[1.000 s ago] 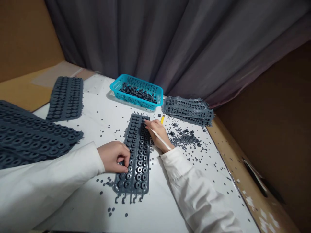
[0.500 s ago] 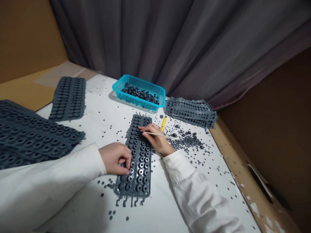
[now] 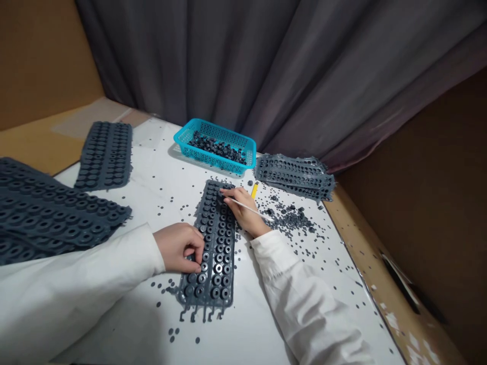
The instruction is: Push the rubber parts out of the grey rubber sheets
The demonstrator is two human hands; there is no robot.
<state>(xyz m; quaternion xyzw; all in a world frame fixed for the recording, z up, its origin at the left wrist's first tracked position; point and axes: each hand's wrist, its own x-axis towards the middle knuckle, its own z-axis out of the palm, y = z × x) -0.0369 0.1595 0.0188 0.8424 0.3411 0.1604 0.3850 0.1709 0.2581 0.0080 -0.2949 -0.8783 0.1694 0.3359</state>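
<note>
A long grey rubber sheet (image 3: 213,243) studded with moulded rings lies lengthwise in front of me on the white table (image 3: 247,334). My left hand (image 3: 178,247) rests curled on the sheet's left edge, fingertips pressing it down. My right hand (image 3: 243,210) pinches a thin pale stick (image 3: 249,208) like a pen, its tip touching the rings near the sheet's far end. Both sleeves are white.
A turquoise basket (image 3: 182,137) holding loose grey rings stands behind the sheet. Punched-out sheets (image 3: 294,175) are stacked at the back right, full sheets (image 3: 49,213) piled at the left, one more (image 3: 105,154) beyond. Small grey scraps (image 3: 291,220) and a yellow tool (image 3: 254,190) litter the table. A dark curtain hangs behind.
My right hand moved the stick's tip from the sheet's far right corner to its left columns, then back toward the far end. The left hand stayed in place.
</note>
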